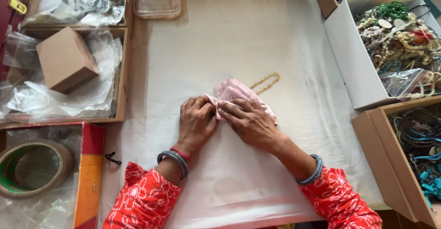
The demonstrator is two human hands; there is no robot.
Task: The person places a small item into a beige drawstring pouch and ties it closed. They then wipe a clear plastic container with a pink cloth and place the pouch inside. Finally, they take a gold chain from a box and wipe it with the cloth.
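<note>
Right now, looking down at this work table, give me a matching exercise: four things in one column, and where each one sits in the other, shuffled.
Things:
1. pink pouch
2. gold chain
3. tape roll
4. brown cardboard box

Places:
A. lower left, in a red carton
B. under both hands, mid-table
C. upper left, on clear plastic bags in a tray
D. just beyond the pouch, on the white sheet

Pairs: 1-B, 2-D, 3-A, 4-C
</note>
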